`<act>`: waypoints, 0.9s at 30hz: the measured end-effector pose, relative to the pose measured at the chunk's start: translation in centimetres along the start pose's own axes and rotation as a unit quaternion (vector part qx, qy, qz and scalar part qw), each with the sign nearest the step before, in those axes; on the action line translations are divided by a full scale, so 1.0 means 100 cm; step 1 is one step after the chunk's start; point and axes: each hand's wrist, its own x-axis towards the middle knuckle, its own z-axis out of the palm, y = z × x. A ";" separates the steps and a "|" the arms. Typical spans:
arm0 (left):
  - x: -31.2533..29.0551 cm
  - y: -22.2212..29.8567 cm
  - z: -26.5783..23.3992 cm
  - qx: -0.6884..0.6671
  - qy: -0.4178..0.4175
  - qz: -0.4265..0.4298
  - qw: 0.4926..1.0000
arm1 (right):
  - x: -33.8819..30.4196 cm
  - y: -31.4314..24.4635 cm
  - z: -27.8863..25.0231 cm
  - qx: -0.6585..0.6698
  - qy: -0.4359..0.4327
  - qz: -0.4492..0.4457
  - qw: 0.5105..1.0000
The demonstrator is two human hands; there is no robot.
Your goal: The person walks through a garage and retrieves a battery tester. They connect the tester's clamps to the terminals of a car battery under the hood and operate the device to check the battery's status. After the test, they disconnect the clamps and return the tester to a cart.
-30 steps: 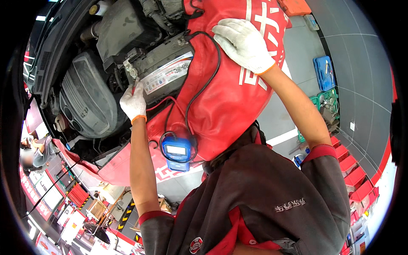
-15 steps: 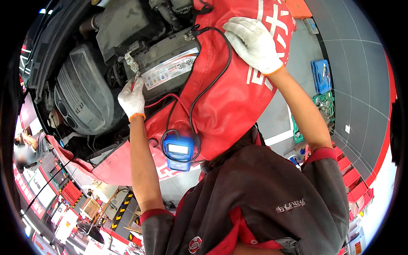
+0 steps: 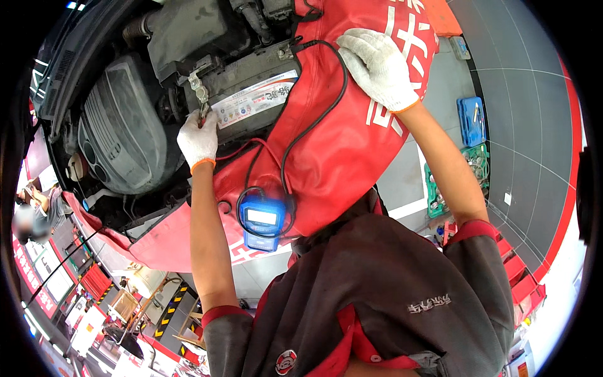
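My gloved left hand [image 3: 198, 138] is closed, thumb and fingers pinching a small clamp [image 3: 204, 112] at the battery's near terminal [image 3: 198, 90]. Its jaws are mostly hidden by my fingers, and a red lead [image 3: 242, 148] trails from under the hand. That lead and a black cable [image 3: 317, 122] run to a blue handheld battery tester [image 3: 264, 217] with a lit screen. The black cable reaches the far end of the car battery [image 3: 251, 103]. My gloved right hand [image 3: 380, 69] rests open on the red fender cover [image 3: 345, 157], holding nothing.
A ribbed plastic engine cover [image 3: 122, 132] lies left of the battery. On the floor to the right are a blue case [image 3: 471, 121] and a green tool case [image 3: 475, 164]. Red bins [image 3: 512, 264] stand by the wall. Another person [image 3: 41, 213] is at far left.
My left hand has shifted slightly up and right, nearer the terminal, the clamp still in its fingers. The right hand stays on the cover. The whole view has shifted a little.
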 end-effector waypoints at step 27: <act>0.011 0.005 -0.019 -0.067 -0.142 -0.074 0.985 | -0.005 -0.008 -0.002 0.197 0.097 0.262 0.940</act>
